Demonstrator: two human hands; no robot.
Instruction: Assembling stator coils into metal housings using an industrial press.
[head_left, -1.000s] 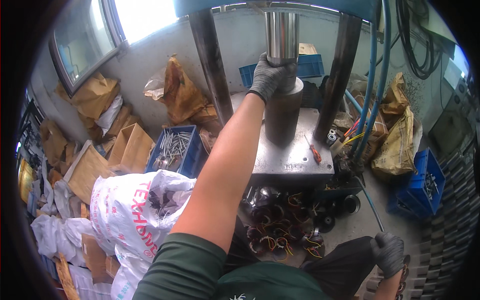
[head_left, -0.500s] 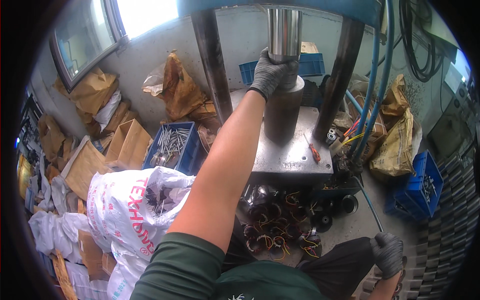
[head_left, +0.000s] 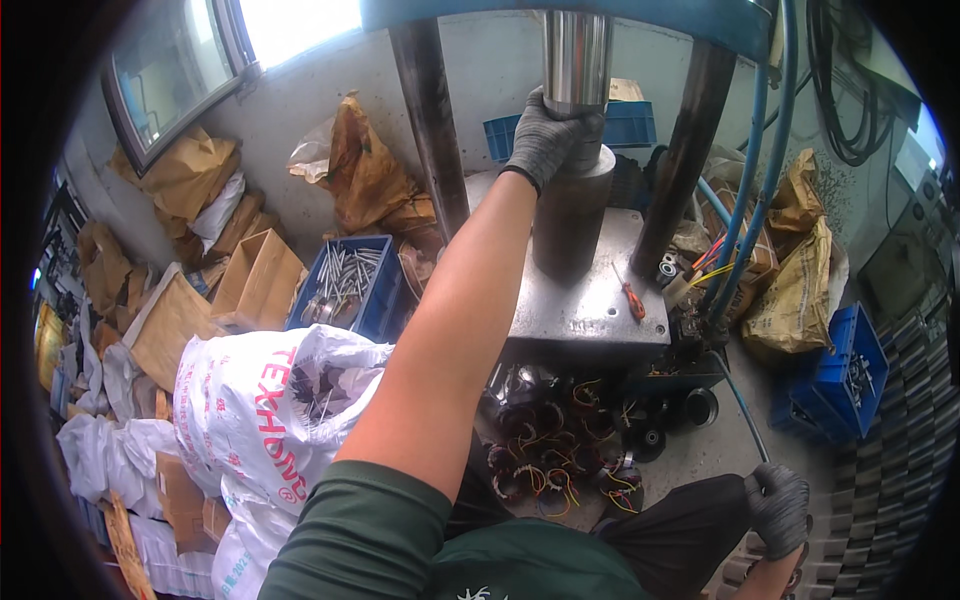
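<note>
My left hand [head_left: 553,140], in a grey knit glove, is closed round a short round metal part [head_left: 590,148] between the shiny ram [head_left: 577,60] of a press and the thick, dark steel cylinder [head_left: 570,228] standing on the press bed [head_left: 525,315]. The glove hides much of that part. At the lower right, my right hand [head_left: 778,512], gloved alike, grips the end of a long thin metal lever [head_left: 741,405] that slopes up toward the press. A screwdriver [head_left: 632,300] with an orange-red handle lies on the bed, right of the cylinder.
Dark steel columns [head_left: 432,125] and blue hoses [head_left: 768,200] flank the ram. Several wire-wound motor parts [head_left: 545,450] lie on the floor below the bed. A blue crate [head_left: 375,300] of metal shafts and a white woven sack [head_left: 235,420] stand left; another blue crate [head_left: 850,375] stands right.
The whole view has shifted slightly. Both hands keep their holds, the left at the part under the ram and the right on the lever.
</note>
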